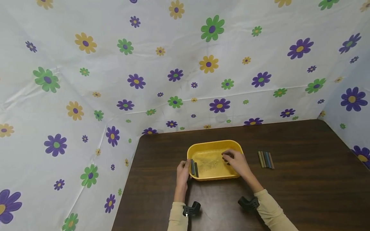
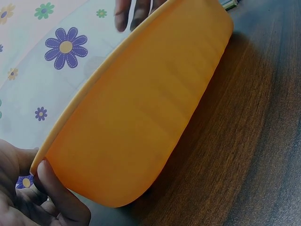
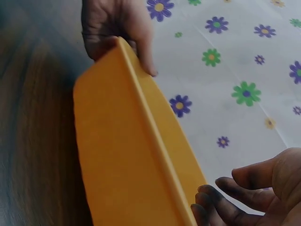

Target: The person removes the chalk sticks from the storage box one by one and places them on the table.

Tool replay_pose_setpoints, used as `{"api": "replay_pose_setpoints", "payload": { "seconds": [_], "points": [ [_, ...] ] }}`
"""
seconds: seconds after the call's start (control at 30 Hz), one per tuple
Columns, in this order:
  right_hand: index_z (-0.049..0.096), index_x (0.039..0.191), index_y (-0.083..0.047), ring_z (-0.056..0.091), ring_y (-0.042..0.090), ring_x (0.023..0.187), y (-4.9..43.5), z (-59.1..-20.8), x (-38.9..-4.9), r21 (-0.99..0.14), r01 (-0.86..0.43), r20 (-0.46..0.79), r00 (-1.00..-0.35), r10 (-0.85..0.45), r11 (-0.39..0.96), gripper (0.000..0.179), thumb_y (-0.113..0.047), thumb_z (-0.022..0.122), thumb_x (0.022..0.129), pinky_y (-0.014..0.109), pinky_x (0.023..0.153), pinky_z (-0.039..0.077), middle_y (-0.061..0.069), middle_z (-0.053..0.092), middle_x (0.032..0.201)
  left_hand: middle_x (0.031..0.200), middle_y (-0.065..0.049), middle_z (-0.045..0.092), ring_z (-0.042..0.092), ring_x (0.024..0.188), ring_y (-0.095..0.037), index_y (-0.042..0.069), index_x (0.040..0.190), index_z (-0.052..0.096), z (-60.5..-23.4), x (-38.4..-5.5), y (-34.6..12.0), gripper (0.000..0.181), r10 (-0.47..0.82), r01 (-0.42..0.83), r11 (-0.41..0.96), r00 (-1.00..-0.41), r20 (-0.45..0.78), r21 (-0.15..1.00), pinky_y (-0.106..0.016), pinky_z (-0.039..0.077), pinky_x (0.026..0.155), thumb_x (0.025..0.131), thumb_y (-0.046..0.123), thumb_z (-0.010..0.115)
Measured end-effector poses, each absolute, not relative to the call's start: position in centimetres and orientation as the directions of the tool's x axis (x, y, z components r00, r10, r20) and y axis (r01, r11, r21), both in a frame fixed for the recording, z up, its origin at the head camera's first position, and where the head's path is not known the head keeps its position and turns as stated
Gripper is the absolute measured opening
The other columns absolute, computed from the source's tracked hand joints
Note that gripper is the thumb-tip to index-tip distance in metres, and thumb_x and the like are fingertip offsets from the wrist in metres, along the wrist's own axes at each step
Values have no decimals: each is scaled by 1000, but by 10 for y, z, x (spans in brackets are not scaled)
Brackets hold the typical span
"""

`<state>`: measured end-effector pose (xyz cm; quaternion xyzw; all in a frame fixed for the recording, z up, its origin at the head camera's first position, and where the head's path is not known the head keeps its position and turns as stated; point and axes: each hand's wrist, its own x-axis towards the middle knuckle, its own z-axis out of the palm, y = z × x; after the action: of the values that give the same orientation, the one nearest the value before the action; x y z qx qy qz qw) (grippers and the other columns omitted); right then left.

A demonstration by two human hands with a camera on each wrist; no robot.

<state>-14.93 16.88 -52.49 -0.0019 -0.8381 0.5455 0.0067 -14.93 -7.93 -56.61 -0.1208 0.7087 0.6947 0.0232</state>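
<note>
A yellow plastic tray (image 1: 212, 168) stands on the table, its floor smudged with dark powder. My left hand (image 1: 182, 175) grips its left rim, the thumb over the edge and fingers outside, as the left wrist view shows. Inside, along the left end, lie several dark chalk-like sticks (image 1: 194, 168), blue, green and black. My right hand (image 1: 238, 163) hovers over the tray's right part with loosely bent fingers. In the right wrist view its darkened fingertips (image 3: 225, 207) are spread from the thumb, beside the tray wall (image 3: 127, 141), with nothing visible between them.
Right of the tray, a row of several chalk-like sticks (image 1: 266, 159), yellowish, tan, blue and brown, lies on the dark wooden table (image 1: 303, 186). A white flower-print sheet (image 1: 162, 64) hangs behind the table and at both sides. Each wrist wears a black camera mount (image 1: 191, 209).
</note>
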Motion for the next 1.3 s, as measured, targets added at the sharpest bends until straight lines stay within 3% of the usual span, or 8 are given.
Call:
{"api": "replay_pose_setpoints", "payload": {
  "seconds": [0.47, 0.77, 1.3],
  "points": [
    [69, 116, 8, 70, 39, 87, 129, -531, -154, -945, 17, -29, -999, -32, 327, 22, -8, 63, 102, 50, 76, 60, 21, 72, 99, 76, -7, 50, 43, 53, -12, -5, 104, 58, -567, -148, -80, 36, -147, -219, 6, -965, -215, 976, -25, 38, 51, 110, 31, 55],
    [62, 123, 12, 72, 37, 83, 113, -540, -155, -972, 92, -104, -994, -44, 216, 27, -1, 64, 99, 42, 66, 61, 26, 68, 103, 75, -5, 50, 42, 54, -12, -5, 106, 58, -568, -149, -79, 38, -150, -210, 18, -967, -205, 978, -25, 37, 50, 110, 32, 55],
    [64, 120, 13, 73, 35, 78, 91, -544, -161, -955, 78, -125, -981, -150, 285, 31, 2, 71, 92, 41, 62, 61, 19, 73, 97, 75, -6, 50, 41, 53, -12, -6, 105, 57, -566, -150, -79, 35, -153, -225, 8, -963, -221, 974, -25, 36, 50, 110, 29, 55]
  ]
}}
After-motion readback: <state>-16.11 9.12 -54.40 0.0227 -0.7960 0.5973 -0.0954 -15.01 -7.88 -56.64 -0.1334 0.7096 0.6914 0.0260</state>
